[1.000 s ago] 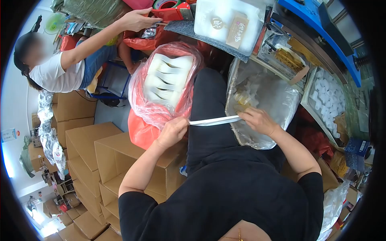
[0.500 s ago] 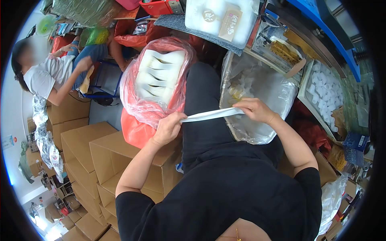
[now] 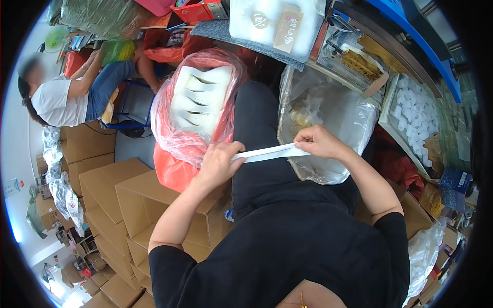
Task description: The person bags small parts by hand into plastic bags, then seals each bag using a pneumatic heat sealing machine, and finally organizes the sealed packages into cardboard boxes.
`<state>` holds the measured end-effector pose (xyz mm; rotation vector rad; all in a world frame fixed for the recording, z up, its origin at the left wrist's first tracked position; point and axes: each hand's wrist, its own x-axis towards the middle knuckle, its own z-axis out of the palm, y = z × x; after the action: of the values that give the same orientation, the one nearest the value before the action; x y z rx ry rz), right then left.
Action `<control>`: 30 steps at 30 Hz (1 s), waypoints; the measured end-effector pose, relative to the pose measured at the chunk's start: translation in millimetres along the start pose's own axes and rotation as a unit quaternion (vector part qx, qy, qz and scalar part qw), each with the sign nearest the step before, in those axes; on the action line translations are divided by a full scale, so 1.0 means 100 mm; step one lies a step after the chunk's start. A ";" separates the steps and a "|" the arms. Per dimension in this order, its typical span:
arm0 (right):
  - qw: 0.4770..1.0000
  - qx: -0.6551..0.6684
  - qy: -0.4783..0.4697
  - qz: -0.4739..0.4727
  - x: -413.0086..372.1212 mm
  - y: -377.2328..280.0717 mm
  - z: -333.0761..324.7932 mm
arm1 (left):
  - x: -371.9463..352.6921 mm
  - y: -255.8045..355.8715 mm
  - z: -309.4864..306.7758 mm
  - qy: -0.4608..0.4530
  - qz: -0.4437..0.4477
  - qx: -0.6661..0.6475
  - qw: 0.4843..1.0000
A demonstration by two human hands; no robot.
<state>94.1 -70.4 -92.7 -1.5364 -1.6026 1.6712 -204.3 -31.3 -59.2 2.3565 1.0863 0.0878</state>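
A white folded strip [image 3: 269, 153] stretches between my two hands, over my lap. My left hand [image 3: 221, 160] pinches one end of it, thumb below and fingers on top. At the other end, my right hand [image 3: 319, 141] grips the strip between thumb and curled fingers. Close by my left hand is a red bag with clear plastic [image 3: 162, 167], holding a bundle of stacked white strips [image 3: 203, 97]. A plastic-lined bin [image 3: 354, 138] stands just beyond my right hand, with some crumpled pale scraps [image 3: 307, 114] inside.
Open cardboard boxes [image 3: 149, 197] crowd my left side. A tray of small white rolled pieces [image 3: 415, 115] sits at the right. Ahead are a white box with a tan label [image 3: 257, 33] and a blue metal frame [image 3: 431, 51]. Another person [image 3: 61, 97] sits at far left.
My hands are slightly closer together. My left fingers lie further over the strip's end, and the strip looks wider. The other person's hands have moved up toward the green bag.
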 end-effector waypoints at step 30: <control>0.829 -0.388 0.185 -0.359 -0.02 0.35 0.27 | -0.05 -0.04 0.20 0.031 0.101 0.056 0.993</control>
<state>86.2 -95.1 -128.1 -1.1577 -2.3377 0.2843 -205.3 -41.7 -77.6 2.5758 0.8995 0.1783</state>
